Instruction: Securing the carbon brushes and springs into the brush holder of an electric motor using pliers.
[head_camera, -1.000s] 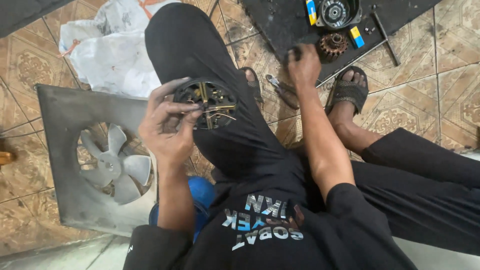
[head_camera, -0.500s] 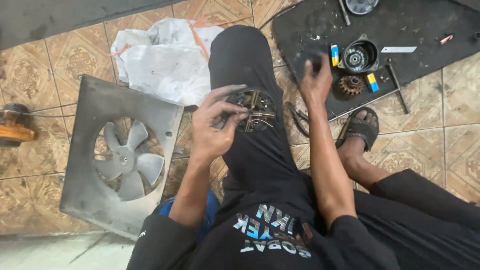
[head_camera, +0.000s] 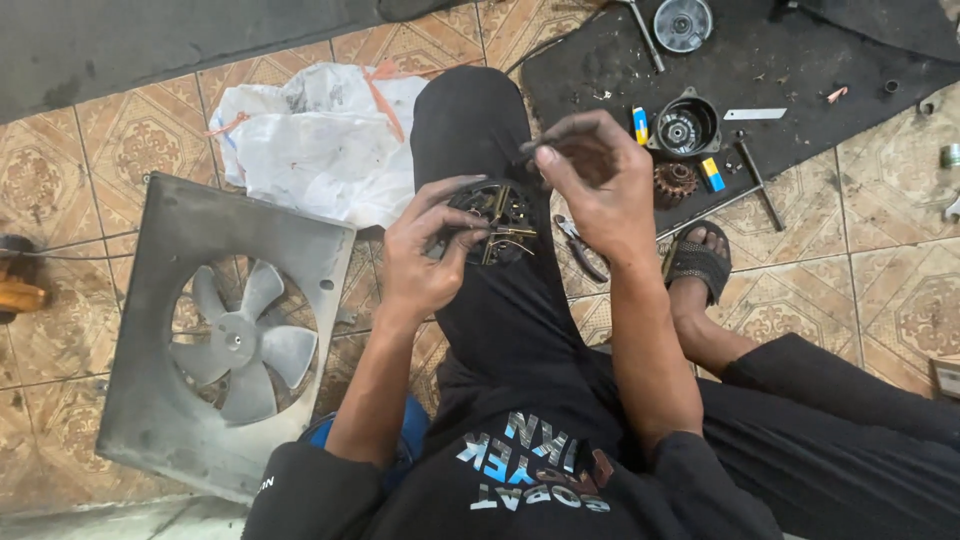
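Observation:
My left hand (head_camera: 428, 252) grips a round black motor plate with brass contacts (head_camera: 495, 218), resting it on my left thigh (head_camera: 500, 300). My right hand (head_camera: 590, 180) hovers just right of the plate with its fingers pinched together; whether a small part sits between the fingertips is too small to tell. A grey square fan shroud with a pale fan (head_camera: 225, 335) lies on the tiled floor to my left.
A black mat (head_camera: 780, 60) ahead holds a round motor housing (head_camera: 685, 125), a rusty toothed armature (head_camera: 675, 182), a metal rod (head_camera: 755, 180) and small blue-yellow pieces. Pliers (head_camera: 580, 245) lie by my knee. A white plastic bag (head_camera: 300, 140) sits ahead left. My sandalled foot (head_camera: 698, 262) rests on the tiles.
My right hand has come back from the mat to the plate on my thigh, fingers pinched. My left hand has kept hold of the plate. The view has shifted to the left.

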